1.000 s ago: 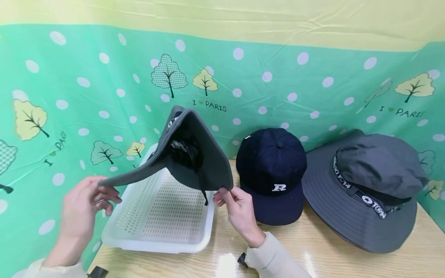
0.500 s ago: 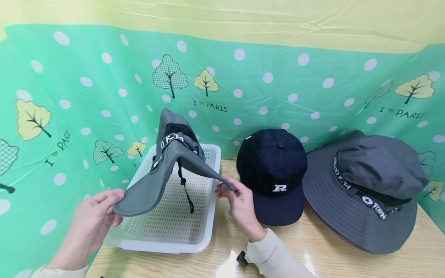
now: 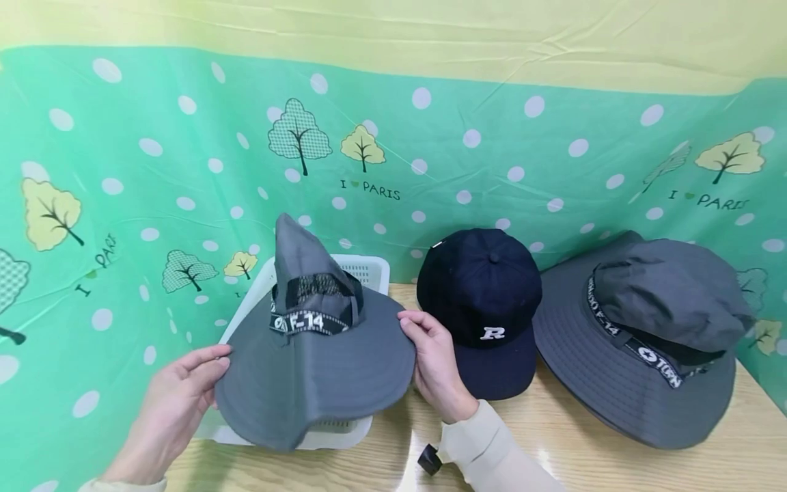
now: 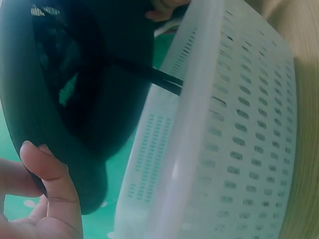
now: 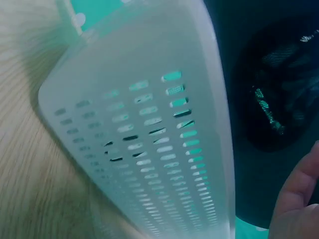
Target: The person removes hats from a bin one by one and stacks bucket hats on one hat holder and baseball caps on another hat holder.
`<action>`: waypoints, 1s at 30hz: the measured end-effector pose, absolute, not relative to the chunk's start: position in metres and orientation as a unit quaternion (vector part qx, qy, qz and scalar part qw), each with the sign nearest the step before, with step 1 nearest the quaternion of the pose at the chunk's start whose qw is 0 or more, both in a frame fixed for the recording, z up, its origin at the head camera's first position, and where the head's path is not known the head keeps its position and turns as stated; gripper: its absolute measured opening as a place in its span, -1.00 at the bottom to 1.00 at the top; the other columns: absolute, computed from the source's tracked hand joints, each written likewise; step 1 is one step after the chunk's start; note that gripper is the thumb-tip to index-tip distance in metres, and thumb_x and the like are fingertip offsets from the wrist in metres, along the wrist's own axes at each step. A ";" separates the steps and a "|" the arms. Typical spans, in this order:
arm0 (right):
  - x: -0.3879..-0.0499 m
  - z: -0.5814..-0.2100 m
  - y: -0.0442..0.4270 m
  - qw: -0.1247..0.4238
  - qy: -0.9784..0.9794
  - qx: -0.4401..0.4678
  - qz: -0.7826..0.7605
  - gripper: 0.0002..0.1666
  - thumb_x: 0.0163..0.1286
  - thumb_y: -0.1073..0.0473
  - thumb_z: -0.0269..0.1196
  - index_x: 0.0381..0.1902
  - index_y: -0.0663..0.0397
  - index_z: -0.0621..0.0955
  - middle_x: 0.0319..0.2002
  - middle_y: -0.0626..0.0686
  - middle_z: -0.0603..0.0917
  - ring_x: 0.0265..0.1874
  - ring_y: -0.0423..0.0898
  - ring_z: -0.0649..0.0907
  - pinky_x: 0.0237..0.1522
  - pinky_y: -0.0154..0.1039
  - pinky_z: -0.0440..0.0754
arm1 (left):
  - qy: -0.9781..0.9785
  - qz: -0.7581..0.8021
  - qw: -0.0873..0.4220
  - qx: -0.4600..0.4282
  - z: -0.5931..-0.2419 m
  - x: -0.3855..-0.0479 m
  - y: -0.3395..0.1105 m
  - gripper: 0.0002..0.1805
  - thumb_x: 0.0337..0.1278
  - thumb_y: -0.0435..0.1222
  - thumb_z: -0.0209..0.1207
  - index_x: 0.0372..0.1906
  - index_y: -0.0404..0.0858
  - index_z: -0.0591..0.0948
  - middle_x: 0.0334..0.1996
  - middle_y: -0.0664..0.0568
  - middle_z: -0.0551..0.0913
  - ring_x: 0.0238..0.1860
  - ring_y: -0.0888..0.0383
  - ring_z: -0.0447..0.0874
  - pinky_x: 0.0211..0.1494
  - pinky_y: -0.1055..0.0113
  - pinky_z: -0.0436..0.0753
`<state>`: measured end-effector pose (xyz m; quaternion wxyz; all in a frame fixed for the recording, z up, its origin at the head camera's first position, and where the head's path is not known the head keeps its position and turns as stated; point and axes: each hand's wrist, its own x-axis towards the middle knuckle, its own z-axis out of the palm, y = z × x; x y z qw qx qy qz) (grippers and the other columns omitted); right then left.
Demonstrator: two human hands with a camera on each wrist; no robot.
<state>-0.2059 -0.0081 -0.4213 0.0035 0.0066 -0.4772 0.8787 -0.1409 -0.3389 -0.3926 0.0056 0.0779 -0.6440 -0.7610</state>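
Note:
A grey wide-brimmed hat [image 3: 356,372] with a black F-14 band hangs above a white perforated basket [image 3: 369,273], its crown peaked and its brim creased down the front. My left hand [image 3: 175,396] pinches the left edge of the brim between thumb and fingers. On the opposite edge my right hand [image 3: 436,362] grips the brim with its thumb on top. From below, the left wrist view shows the hat's dark inside [image 4: 124,109] and a black cord hanging toward the basket. In the right wrist view the basket wall [image 5: 124,99] stands beside the hat's underside.
A navy baseball cap [image 3: 482,294] with a white R sits just right of my right hand. Farther right, another grey brimmed hat [image 3: 670,294] rests on the wooden table [image 3: 510,437]. A green patterned cloth [image 3: 467,164] hangs behind everything.
The hat has tipped from showing its inside to showing its top and front band, and its brim has spread out and come lower over the basket. Both hands keep hold of the brim.

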 end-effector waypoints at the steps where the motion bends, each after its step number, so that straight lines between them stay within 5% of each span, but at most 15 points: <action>1: -0.206 -0.421 -0.009 0.004 -0.483 0.003 0.875 -0.80 0.35 0.39 0.15 -0.10 0.42 0.54 -0.27 0.06 0.56 -0.41 -0.18 0.59 -0.38 -0.39 0.57 | -0.646 -0.759 0.005 0.080 -0.393 -0.141 -0.339 -0.78 0.26 -0.43 0.14 -0.20 -0.05 0.68 -0.37 0.14 0.70 -0.48 0.27 0.59 -0.47 0.43 0.54; 12: -0.195 -0.407 -0.011 0.032 -0.536 0.029 0.843 -0.82 0.32 0.47 0.10 -0.11 0.41 0.46 -0.44 0.00 0.51 -0.50 -0.22 0.52 -0.48 -0.43 0.48 | -0.663 -0.745 0.028 0.076 -0.396 -0.144 -0.341 -0.76 0.24 -0.45 0.15 -0.20 -0.03 0.66 -0.40 0.18 0.69 -0.43 0.33 0.58 -0.39 0.48 0.56; 30: -0.178 -0.358 0.017 0.116 -0.540 0.085 0.829 -0.80 0.31 0.51 0.11 -0.12 0.34 0.47 -0.44 -0.01 0.48 -0.48 -0.19 0.49 -0.43 -0.42 0.47 | -0.648 -0.759 0.062 0.017 -0.370 -0.156 -0.317 -0.79 0.21 -0.47 0.17 -0.14 -0.13 0.64 -0.44 0.14 0.61 -0.43 0.31 0.57 -0.36 0.49 0.57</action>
